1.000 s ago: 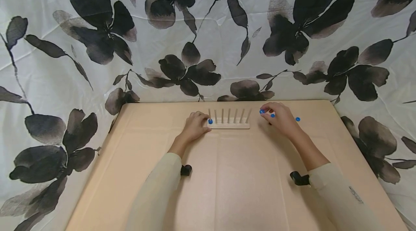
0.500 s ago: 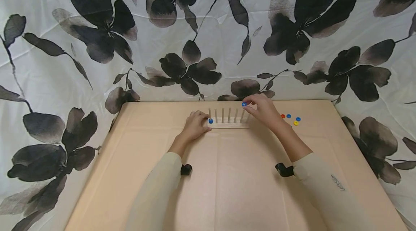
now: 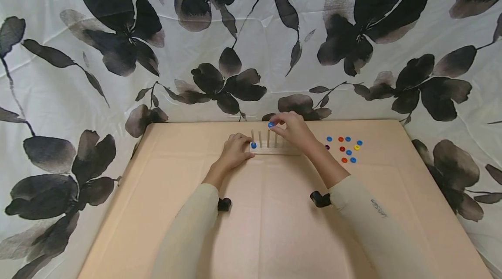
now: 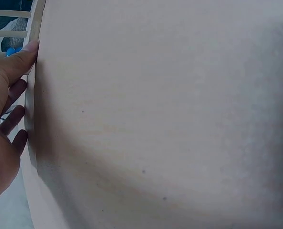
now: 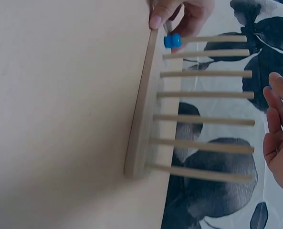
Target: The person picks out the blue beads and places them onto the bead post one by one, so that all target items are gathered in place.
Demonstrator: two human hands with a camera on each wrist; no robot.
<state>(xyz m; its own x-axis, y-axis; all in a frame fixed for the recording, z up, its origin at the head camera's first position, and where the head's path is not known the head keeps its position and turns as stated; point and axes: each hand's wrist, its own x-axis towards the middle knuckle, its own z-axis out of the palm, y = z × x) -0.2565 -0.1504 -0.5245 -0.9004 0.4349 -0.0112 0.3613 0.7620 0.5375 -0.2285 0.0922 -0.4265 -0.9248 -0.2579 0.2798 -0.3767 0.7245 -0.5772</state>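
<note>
With left hand [image 3: 235, 152], clasped the 7-post rack [image 3: 274, 151] at 9 o'clock, beside a blue piece [image 3: 253, 145] on the leftmost post [image 3: 252, 134]; pinched a blue ring [image 3: 271, 125] toward 12 o'clock with right hand [image 3: 295, 131], apart, with loose rings [image 3: 349, 152] toward 3 o'clock. Probably risked a miss or drop, from misalignment or slack pinch.

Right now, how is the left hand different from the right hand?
The left hand grips the rack; the right hand pinches a blue ring. The left hand is low, at the base; the right hand is up near the tops of the pegs. Both are bare and come from pale sleeves.
</note>
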